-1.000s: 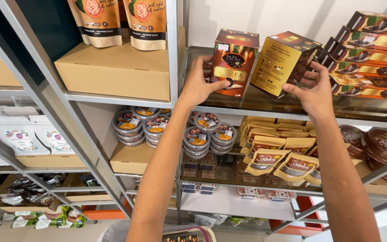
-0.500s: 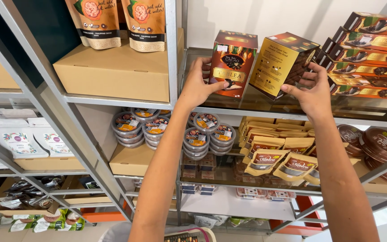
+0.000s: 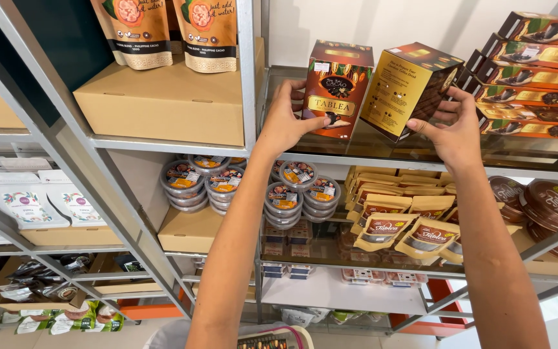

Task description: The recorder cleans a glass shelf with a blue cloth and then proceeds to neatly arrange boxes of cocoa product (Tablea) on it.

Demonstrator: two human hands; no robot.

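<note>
A tall red-and-brown printed cardboard box [image 3: 336,90] is stood upright on the glass shelf [image 3: 537,163] and is gripped at its lower left edge by the left hand [image 3: 290,119], fingers curled closed on it. Just beside it, a second matching box with a yellow side panel [image 3: 411,87] is held tilted off the shelf by the right hand [image 3: 450,126], pinched at its lower corner. Both are judged light, stiff and smooth, easily dented; flat opposite faces are best gripped. Long flat cartons [image 3: 537,77] are stacked to the right.
</note>
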